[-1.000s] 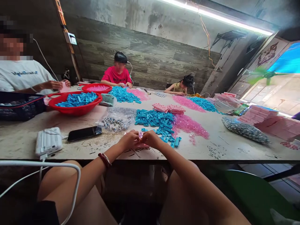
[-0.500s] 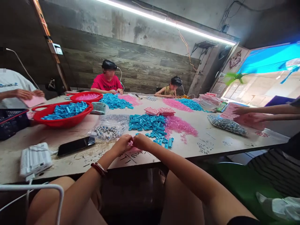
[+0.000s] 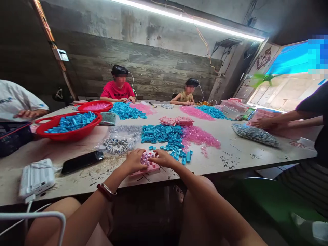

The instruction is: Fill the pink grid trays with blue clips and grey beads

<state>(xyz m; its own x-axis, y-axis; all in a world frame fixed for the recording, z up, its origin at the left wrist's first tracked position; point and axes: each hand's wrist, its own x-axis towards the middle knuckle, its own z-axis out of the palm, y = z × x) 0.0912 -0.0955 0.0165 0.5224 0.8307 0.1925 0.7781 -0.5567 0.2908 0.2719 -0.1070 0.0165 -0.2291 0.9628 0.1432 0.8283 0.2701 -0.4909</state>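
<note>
At the near table edge, my left hand (image 3: 136, 160) is curled round the left side of a small pink tray (image 3: 154, 167) with square compartments. Shiny pinkish-purple bits (image 3: 146, 158) show between my hands, too small to tell apart. My right hand (image 3: 164, 158) bends its thumb and fingers over the same bits from the right; whatever its fingertips hold is hidden. Just beyond lie a heap of blue plastic pieces (image 3: 161, 134) and a spread of clear pink pieces (image 3: 201, 137).
A bag of beads (image 3: 116, 145), a black phone (image 3: 82, 162) and a white power bank (image 3: 37, 177) lie left. Red baskets (image 3: 69, 135) stand behind them. Pink trays (image 3: 176, 120) are stacked beyond the blue heap. A co-worker's hands (image 3: 263, 123) are at right; others sit across.
My hands, closed together before, have moved apart, and the pink tray with the shiny bits now shows between them. The co-worker at left no longer holds up a pink sheet-like piece.
</note>
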